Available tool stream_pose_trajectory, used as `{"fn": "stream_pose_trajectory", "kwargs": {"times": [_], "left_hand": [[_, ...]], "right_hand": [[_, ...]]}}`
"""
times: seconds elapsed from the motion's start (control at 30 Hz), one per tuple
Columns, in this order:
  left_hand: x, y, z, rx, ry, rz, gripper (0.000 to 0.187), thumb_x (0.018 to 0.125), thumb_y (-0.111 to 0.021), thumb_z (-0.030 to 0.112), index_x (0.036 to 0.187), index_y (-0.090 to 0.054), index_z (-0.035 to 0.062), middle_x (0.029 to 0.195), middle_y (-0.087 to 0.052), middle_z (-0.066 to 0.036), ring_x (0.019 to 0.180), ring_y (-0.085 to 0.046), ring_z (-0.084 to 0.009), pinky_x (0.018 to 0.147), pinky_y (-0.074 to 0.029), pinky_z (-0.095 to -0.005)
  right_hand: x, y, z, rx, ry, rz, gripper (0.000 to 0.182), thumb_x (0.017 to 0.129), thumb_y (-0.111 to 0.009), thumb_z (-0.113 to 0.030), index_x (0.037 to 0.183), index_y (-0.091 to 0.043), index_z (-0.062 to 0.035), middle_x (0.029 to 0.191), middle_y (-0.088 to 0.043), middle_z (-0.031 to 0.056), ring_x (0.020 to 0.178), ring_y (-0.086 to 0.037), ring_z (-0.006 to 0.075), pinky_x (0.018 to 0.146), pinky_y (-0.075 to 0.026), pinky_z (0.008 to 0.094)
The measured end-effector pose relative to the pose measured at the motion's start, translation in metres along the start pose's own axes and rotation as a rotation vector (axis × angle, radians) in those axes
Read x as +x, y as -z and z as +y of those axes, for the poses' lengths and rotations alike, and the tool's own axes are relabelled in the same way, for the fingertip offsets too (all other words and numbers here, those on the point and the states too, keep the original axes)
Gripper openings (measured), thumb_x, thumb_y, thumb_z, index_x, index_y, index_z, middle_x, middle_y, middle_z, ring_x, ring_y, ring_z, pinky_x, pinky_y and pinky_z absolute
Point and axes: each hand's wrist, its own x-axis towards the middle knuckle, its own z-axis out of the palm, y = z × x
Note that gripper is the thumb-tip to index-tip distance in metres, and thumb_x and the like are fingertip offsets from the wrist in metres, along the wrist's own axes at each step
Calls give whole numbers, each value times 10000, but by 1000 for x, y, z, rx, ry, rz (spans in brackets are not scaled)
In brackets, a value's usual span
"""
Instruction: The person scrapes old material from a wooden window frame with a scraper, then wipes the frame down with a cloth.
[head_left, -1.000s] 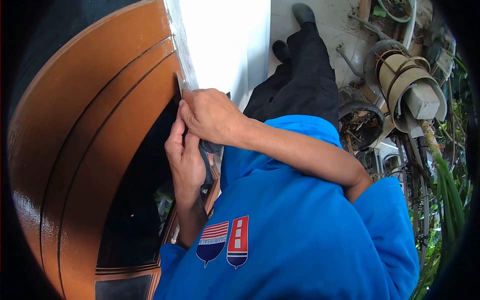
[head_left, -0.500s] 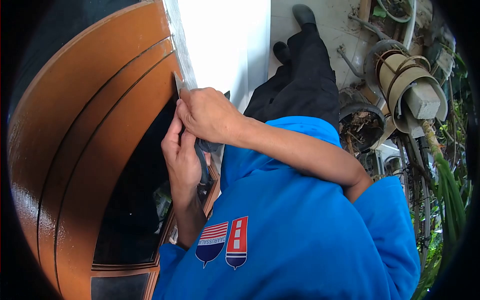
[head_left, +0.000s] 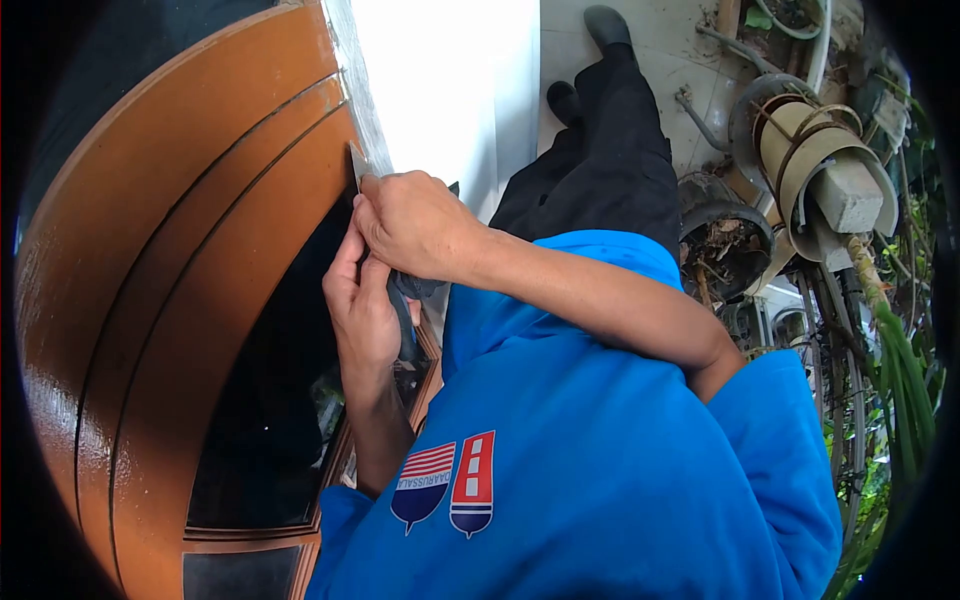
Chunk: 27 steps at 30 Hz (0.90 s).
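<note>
My right hand [head_left: 415, 222] is closed around a scraper [head_left: 358, 164]; only its thin metal blade shows, its handle hidden in the fist. The blade tip rests at the border of the orange-brown wooden panel [head_left: 240, 190] and the rough whitish-grey strip [head_left: 357, 90]. Just below, my left hand [head_left: 365, 315] reaches up with its thumb and a finger against the right hand. Its other fingers curl around a dark grey, soft-looking item [head_left: 405, 315], mostly hidden behind the palm; I cannot tell what it is.
A dark glass pane [head_left: 265, 420] sits in the wooden panel on the left. Beside the strip stands a bright white surface [head_left: 440, 80]. To the right are stacked pots [head_left: 800, 150], a black planter [head_left: 725, 235] and green leaves [head_left: 900, 400]. Tiled floor [head_left: 660, 70] lies around my boots [head_left: 608, 28].
Both hands keep their grip and place. The right hand and blade have shifted only very slightly at the edge.
</note>
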Motion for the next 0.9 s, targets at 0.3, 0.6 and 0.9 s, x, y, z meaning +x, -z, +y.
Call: {"fn": "stream_pose_trajectory", "kwargs": {"times": [0.3, 0.6, 0.9], "left_hand": [[-3, 0, -1, 27, 14, 13, 460, 1032, -448, 98, 1472, -424, -31, 723, -592, -27, 502, -470, -31, 431, -376, -203], [0, 1, -6, 20, -47, -12, 462, 1039, -453, 117, 1472, -417, -41, 751, -600, -29, 535, -490, -21, 446, -382, -197], [-1, 1, -11, 38, -55, 6, 453, 1033, -456, 97, 1459, -428, -55, 780, -608, -32, 558, -498, -22, 471, -387, -193]], "right_hand": [[2, -1, 1, 7, -1, -15, 332, 956, -522, -211, 798, -620, 64, 641, -606, 281, 664, -644, 461, 647, -531, 497], [-2, -2, 2, -33, 35, 9, 329, 954, -519, -207, 778, -607, 57, 630, -595, 277, 652, -639, 452, 641, -524, 501], [-2, -1, 3, -9, 45, -1, 317, 947, -518, -203, 780, -604, 53, 645, -600, 279, 665, -635, 462, 651, -521, 508]]}}
